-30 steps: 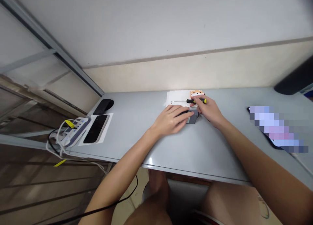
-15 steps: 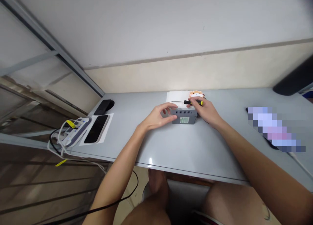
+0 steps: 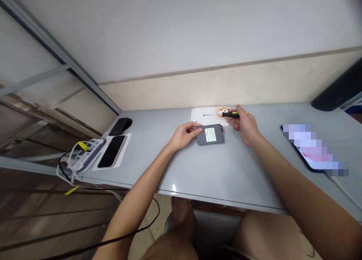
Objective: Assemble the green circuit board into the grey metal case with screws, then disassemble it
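Note:
My left hand (image 3: 183, 136) grips the left end of a small dark grey box (image 3: 218, 134), its thumb on the face that bears a white and green label (image 3: 210, 134). A dark connector or stub sticks out at the box's upper right corner. Just right of the box, my right hand (image 3: 248, 127) holds a screwdriver (image 3: 230, 114) by its black and yellow handle. The thin shaft points left above white paper (image 3: 208, 120), with a small dark speck at its tip; I cannot make out what it is. A dog-face item (image 3: 220, 110) lies partly behind the handle.
On the left are a phone (image 3: 112, 151) on white paper, a black object (image 3: 120, 126) and a power strip (image 3: 89, 154) with tangled cables. A second phone (image 3: 311, 150), partly blurred out, lies right with a cable. A dark cylinder (image 3: 333, 90) stands at the back right.
The box has turned: its labelled face now shows fully and the slotted side is hidden. My left hand has closed on its end. My right hand has moved right with the screwdriver.

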The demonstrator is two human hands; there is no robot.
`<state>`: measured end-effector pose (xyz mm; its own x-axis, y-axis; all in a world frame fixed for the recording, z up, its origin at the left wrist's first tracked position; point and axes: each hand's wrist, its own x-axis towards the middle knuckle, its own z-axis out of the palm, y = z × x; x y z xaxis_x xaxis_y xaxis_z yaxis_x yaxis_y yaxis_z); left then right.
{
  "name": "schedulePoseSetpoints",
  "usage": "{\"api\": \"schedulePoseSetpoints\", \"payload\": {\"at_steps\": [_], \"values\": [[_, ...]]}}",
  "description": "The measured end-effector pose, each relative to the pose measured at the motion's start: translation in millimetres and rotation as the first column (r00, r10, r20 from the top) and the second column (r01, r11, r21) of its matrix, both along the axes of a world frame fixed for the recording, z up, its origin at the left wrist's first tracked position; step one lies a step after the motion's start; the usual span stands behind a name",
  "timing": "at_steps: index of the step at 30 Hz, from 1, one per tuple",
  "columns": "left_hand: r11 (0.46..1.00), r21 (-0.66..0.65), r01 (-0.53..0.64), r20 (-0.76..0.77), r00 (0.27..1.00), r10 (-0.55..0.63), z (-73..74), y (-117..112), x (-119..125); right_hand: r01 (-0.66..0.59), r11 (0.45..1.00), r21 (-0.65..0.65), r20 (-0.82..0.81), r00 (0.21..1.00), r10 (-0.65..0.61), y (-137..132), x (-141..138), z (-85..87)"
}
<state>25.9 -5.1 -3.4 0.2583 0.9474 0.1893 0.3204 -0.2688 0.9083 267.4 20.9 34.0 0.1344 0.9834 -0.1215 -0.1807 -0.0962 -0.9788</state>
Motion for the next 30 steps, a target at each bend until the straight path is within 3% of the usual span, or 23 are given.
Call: {"api": "schedulePoseSetpoints", "payload": {"at_steps": [9, 16, 24, 30], "values": [[1.0, -0.024, -0.016, -0.122, 0.992, 0.013, 0.9, -4, 5, 0.013, 1.0, 0.027, -0.017, 1.0, -0.013, 2, 1, 1.8], [0.999, 0.046, 0.004, -0.177, 0.984, 0.004, 0.4, -5, 6, 0.028, 0.999, 0.043, 0.004, 1.0, -0.028, 5, 6, -3.1], [0.957, -0.013, 0.29, -0.277, 0.919, -0.282, 16.4, -11, -10, 0.05, 0.998, 0.041, 0.004, 0.999, -0.05, 6, 9, -1.1], [0.969, 0.008, 0.247, -0.259, 0.937, -0.236, 17.9, -14, -7, 0.089, 0.996, 0.025, -0.011, 0.996, -0.089, 7, 10, 0.9]]}}
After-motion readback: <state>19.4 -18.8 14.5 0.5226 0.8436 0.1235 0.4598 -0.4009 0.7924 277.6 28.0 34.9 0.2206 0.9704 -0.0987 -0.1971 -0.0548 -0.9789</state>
